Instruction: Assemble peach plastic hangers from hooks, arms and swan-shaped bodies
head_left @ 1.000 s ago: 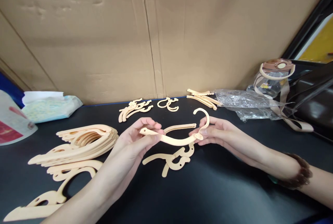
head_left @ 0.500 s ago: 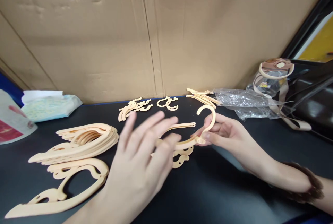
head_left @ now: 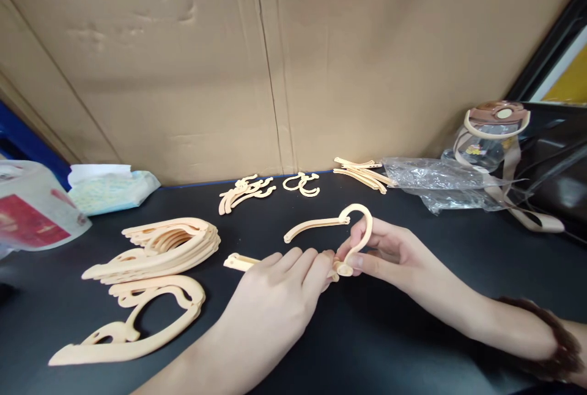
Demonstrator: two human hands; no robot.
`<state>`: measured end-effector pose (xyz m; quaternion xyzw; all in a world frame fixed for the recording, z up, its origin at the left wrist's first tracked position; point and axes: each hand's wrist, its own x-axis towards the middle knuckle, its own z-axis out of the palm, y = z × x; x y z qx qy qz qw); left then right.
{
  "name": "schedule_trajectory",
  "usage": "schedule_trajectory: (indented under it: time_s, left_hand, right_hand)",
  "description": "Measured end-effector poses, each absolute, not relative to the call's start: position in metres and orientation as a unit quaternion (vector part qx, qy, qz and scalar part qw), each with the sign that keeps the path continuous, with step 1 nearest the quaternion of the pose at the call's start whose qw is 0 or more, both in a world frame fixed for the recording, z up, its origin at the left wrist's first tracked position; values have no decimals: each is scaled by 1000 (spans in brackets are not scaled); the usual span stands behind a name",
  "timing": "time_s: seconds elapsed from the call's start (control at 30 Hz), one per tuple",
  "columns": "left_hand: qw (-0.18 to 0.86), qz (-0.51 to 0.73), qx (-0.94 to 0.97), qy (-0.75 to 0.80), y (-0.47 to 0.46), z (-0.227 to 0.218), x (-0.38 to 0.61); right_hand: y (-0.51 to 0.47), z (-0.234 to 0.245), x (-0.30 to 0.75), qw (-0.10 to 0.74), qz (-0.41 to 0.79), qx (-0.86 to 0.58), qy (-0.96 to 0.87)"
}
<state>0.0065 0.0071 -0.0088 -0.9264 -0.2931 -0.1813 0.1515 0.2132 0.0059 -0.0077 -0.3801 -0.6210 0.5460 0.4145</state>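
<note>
My right hand (head_left: 389,254) pinches the base of a beige plastic hook (head_left: 362,224) just above the black table (head_left: 367,334). My left hand (head_left: 279,297) lies palm-down with its fingers closed over a beige hanger arm (head_left: 236,261). Only the left end of that arm shows past the knuckles. My left fingertips meet the hook's base, where the two parts touch. A second curved hanger arm (head_left: 316,224) lies on the table just behind both hands.
A stack of beige hangers (head_left: 165,245) and one loose hanger (head_left: 132,321) lie at the left. Small curved parts (head_left: 247,190), hooks (head_left: 302,184) and strips (head_left: 362,172) line the cardboard wall (head_left: 275,65). Right: plastic bag (head_left: 435,184), bottle (head_left: 493,132). Left: tissue pack (head_left: 112,187).
My left hand let go, swung up open, then came down closed over the hanger arm. The hook and arm dropped from mid-air to table level. The view shifted slightly left.
</note>
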Motion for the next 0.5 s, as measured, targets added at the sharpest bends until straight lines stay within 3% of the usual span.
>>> schedule_trajectory:
  time_s: [0.5]
  left_hand:
    - [128, -152, -933, -301, 8, -12, -1]
  right_hand:
    - [10, -8, 221, 404, 605, -327, -604]
